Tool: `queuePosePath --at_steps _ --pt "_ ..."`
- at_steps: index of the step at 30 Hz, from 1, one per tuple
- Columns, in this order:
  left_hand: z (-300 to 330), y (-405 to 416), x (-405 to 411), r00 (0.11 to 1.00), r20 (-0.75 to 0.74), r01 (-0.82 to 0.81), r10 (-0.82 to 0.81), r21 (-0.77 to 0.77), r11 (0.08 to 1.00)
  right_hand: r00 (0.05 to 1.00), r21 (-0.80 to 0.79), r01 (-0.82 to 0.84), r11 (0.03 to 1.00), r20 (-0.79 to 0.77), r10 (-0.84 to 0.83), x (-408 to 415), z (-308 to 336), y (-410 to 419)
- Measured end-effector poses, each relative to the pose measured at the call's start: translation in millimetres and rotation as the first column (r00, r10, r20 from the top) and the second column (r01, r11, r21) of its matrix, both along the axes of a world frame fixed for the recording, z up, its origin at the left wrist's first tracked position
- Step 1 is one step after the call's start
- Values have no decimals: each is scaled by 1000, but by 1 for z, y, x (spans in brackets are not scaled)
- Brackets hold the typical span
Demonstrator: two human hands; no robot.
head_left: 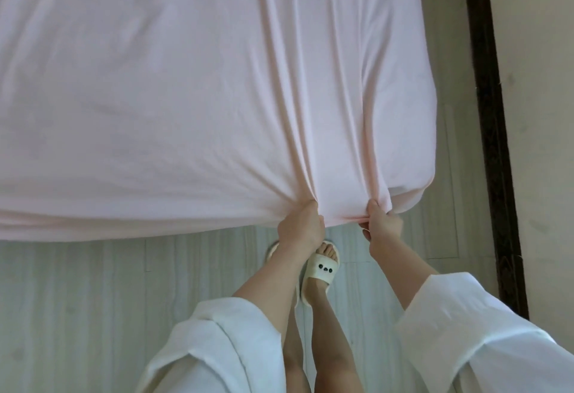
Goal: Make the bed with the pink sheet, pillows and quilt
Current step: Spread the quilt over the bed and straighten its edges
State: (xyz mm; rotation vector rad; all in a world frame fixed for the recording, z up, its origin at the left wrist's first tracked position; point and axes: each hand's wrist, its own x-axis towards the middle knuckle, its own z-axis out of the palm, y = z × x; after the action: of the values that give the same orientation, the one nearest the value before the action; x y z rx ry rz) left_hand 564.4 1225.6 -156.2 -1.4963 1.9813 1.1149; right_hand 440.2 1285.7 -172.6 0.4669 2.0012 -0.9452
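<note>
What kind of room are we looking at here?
Most likely a bedroom at home. A bed fills the view, covered by a pink sheet that both hands grip at its edge. The person wears slippers on a pale plank floor.

loose white sleeves, wide-cuffed, lower left and lower right of frame. forearms bare. white garment at bottom edge. cream open-toe slipper, lower centre, three small dark dots on strap.
</note>
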Motion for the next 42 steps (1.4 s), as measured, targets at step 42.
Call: queuePosePath --at_steps 42 --pt "6 -31 -181 840 -44 -500 541 -449 740 634 107 -756 646 -127 763 -224 -19 -24"
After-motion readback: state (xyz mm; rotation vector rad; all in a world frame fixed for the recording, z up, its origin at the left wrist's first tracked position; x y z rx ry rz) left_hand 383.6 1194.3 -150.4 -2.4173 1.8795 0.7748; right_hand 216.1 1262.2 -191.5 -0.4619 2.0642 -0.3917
